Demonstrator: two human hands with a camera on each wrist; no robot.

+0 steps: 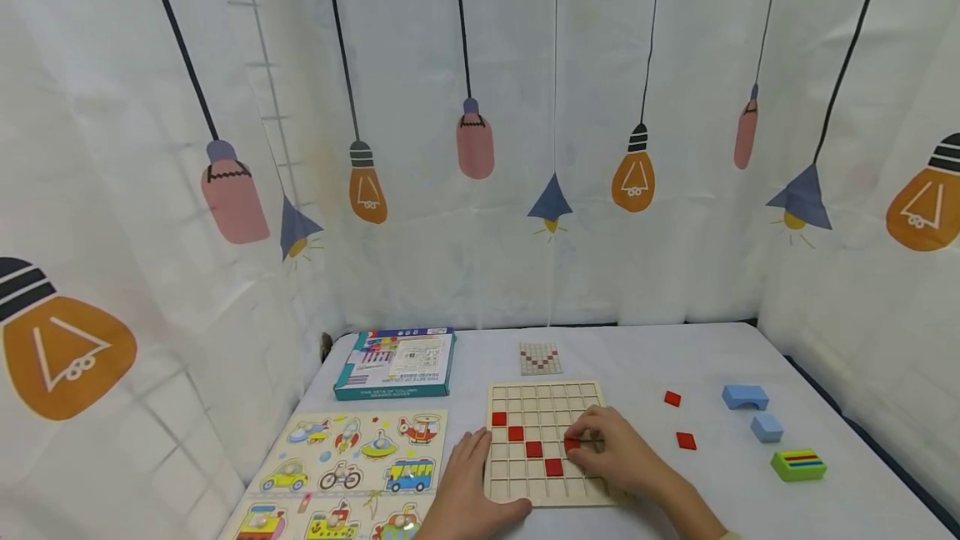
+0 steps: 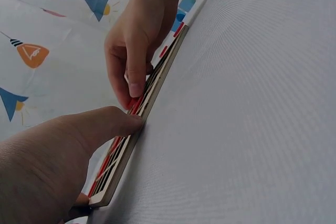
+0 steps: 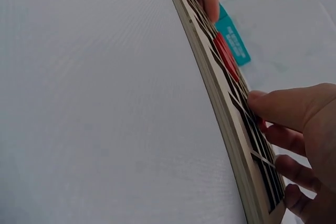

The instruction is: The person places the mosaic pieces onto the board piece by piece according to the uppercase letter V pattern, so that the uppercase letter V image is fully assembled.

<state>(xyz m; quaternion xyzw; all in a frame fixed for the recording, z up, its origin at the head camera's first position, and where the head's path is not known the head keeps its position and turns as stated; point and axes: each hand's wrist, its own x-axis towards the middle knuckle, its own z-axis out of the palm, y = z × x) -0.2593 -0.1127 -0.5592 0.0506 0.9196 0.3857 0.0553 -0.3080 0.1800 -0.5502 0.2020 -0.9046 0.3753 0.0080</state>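
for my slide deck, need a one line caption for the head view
Right hand sets a red tile into a wooden grid board while the left hand steadies its edge.

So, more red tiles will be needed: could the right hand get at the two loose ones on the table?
Probably yes. The two loose red tiles lie on bare cloth right of the grid board, nothing between them and the right hand.
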